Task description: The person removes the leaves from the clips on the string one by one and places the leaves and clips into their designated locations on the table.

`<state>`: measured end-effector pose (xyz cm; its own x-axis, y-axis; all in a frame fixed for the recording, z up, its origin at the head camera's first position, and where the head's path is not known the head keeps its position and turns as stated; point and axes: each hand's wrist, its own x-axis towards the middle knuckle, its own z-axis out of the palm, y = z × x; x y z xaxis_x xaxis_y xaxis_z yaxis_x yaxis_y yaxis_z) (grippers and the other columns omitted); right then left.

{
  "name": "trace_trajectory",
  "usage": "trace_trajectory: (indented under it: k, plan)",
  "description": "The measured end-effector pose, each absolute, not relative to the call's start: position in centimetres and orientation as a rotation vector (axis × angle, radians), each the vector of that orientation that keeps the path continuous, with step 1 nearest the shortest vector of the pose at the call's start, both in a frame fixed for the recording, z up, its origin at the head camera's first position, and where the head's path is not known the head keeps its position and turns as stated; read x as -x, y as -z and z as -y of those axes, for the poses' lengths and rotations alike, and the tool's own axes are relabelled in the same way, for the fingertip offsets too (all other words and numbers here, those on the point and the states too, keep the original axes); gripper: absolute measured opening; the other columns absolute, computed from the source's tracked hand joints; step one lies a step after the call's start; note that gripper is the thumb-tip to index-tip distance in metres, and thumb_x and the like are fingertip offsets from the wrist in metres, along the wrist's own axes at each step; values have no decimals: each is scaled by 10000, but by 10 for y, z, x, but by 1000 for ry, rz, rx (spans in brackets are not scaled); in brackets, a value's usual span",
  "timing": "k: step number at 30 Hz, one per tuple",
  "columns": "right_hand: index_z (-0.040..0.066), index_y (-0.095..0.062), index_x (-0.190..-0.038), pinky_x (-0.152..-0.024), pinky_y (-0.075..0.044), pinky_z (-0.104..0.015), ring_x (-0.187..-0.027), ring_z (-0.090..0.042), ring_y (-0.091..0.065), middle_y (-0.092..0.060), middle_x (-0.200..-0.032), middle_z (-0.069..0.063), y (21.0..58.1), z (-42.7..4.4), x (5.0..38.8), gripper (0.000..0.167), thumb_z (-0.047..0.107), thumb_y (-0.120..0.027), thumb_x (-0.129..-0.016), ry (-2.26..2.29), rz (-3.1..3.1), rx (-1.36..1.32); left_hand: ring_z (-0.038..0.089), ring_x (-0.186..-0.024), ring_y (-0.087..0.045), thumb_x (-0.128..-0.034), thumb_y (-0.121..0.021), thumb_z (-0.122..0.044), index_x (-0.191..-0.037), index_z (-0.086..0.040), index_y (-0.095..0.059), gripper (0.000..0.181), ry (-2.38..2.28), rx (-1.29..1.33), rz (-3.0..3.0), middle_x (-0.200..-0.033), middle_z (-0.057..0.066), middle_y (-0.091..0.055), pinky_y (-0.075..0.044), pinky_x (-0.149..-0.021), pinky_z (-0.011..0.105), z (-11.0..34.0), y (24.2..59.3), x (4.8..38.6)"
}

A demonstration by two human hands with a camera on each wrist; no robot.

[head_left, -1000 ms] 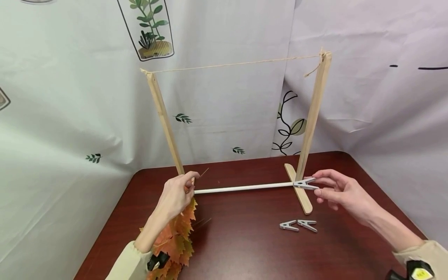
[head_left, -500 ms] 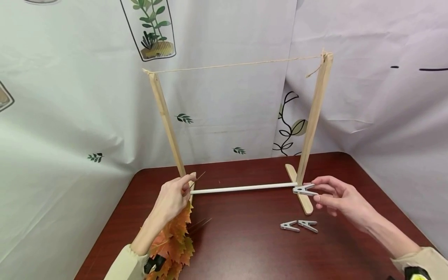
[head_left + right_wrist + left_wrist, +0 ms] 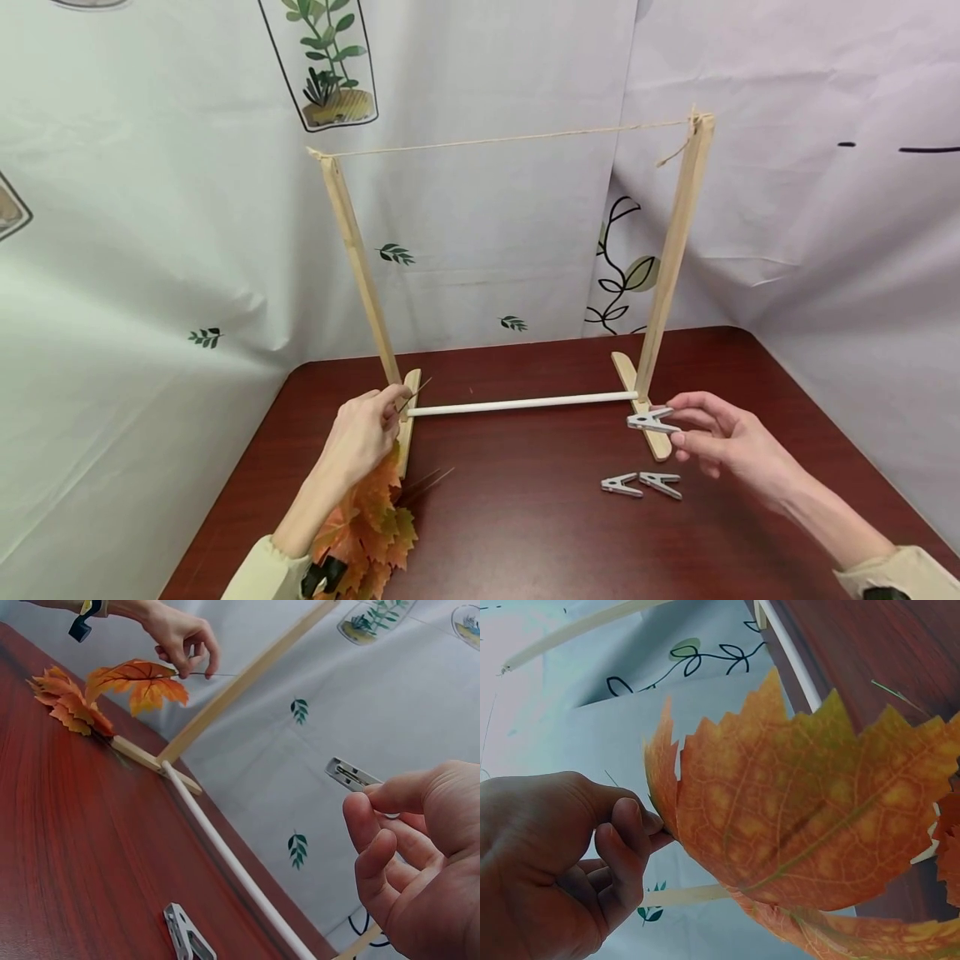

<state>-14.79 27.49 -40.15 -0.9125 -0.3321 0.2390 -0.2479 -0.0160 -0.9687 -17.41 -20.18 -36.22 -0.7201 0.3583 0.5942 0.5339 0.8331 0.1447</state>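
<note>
My left hand point(image 3: 352, 442) pinches the thin stem of an autumn maple leaf point(image 3: 817, 802), orange with green and yellow, beside the stand's left foot. The right wrist view shows that leaf apart from the pile of similar leaves point(image 3: 67, 701) on the table. Between the thumb and fingers of my right hand point(image 3: 731, 437) is a grey clothespin point(image 3: 647, 420), held by its handle end in front of the stand's right foot. Two more grey clothespins, a left one point(image 3: 621, 485) and a right one point(image 3: 662, 484), lie on the table below it.
A wooden stand rises from the dark red table point(image 3: 517, 517), with a left post point(image 3: 360, 267) and a right post point(image 3: 675, 250). Twine point(image 3: 502, 141) spans their tops. A white rod point(image 3: 525, 404) joins the feet. Behind hangs a printed pale cloth point(image 3: 487, 233).
My left hand has drawn back to the left and down, with the leaf stem still pinched. The right hand has lowered a little with its clothespin. The two clothespins on the table stay put.
</note>
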Motion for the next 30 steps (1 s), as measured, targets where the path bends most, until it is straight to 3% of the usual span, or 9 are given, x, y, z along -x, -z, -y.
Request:
trace_trajectory:
  k: [5,23,30]
  plan:
    - [77,-554,-1238,-453,-404,-300,-737,-176,-669,-695,-1131,-19,406,-274,146,327,-66,-600,-948,2104,-2147,625,123,-553,-425,-721,-653,170,-984,-91,-693,373,408,638,2460,-661,-42,-504,-365,-497,287,206,366,172]
    - [83,-552,-1240,-459,-382,-268,-741,-175,-670,-704,-1103,-21,424,-270,139,332,-42,-623,-941,2127,-2113,501,141,-537,-476,-711,-641,177,-1027,-92,-721,423,388,604,2469,-655,-26,-523,-382,-478,309,215,376,167]
    - [77,-542,-1241,-443,-315,-352,-725,-178,-659,-695,-1119,-17,432,-268,139,337,-67,-602,-942,2168,-2071,542,162,-542,-503,-708,-639,179,-1026,-85,-715,421,380,602,2474,-652,-19,-524,-402,-481,325,218,379,166]
